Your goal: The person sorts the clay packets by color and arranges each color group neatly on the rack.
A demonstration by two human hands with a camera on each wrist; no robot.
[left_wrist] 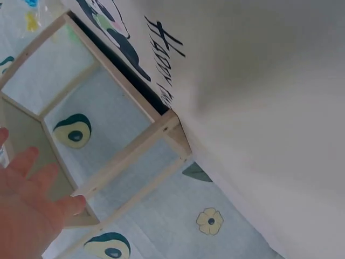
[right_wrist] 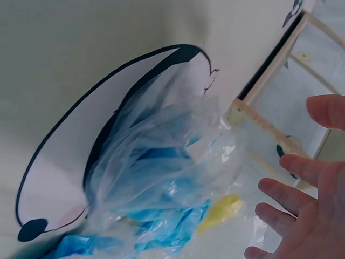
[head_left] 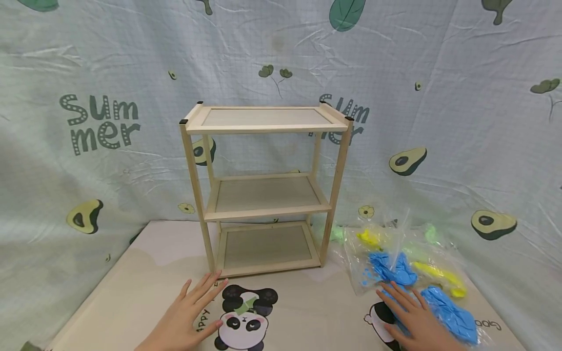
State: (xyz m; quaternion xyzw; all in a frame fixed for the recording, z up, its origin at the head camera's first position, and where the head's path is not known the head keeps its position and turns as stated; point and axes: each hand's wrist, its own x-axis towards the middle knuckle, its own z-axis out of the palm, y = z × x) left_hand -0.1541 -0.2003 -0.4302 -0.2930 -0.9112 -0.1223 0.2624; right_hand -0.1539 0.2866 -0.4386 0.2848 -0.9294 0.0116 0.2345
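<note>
The left hand (head_left: 189, 314) is spread, nothing held, near the shelf (head_left: 268, 213) on the table (head_left: 307, 302); the right hand (head_left: 414, 319) is spread by the bags (head_left: 400, 246), contact unclear. The shelf, probably light and stiff, is best gripped by opposite posts (head_left: 338, 180); the bags, likely soft and slippery, by bunched plastic.
</note>
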